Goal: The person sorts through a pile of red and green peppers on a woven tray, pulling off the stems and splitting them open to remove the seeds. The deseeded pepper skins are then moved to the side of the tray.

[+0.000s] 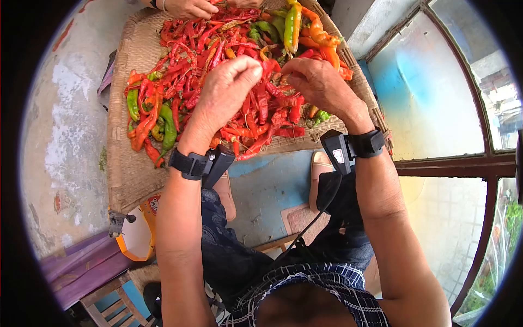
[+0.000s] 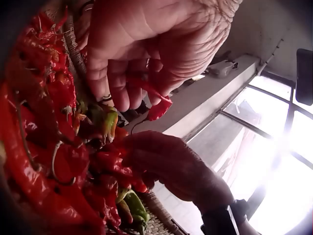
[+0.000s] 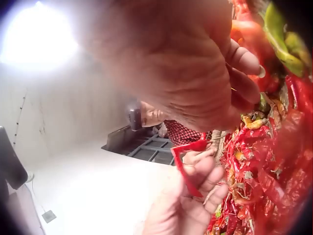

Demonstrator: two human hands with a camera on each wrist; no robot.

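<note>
My left hand (image 1: 227, 90) is raised over the heap of red chili peppers (image 1: 245, 114), gripping a slim, bent red chili pepper (image 2: 159, 108) between thumb and fingers. In the right wrist view this chili pepper (image 3: 181, 166) sticks out past the fingertips. My right hand (image 1: 326, 90) is bent low over the right side of the heap, its fingers curled down among red peppers. In the left wrist view that right hand (image 2: 166, 166) overlaps a shiny red pepper (image 2: 112, 161); I cannot tell whether it grips one. Green peppers (image 1: 292, 27) lie beyond it.
A woven tray (image 1: 122, 174) carries the heap. Another person's hand (image 1: 188, 7) reaches over the far edge. Orange peppers (image 1: 321, 35) lie at the far right, beside framed windows (image 1: 430, 98). A yellow-edged box (image 1: 139, 237) stands below the tray's left corner.
</note>
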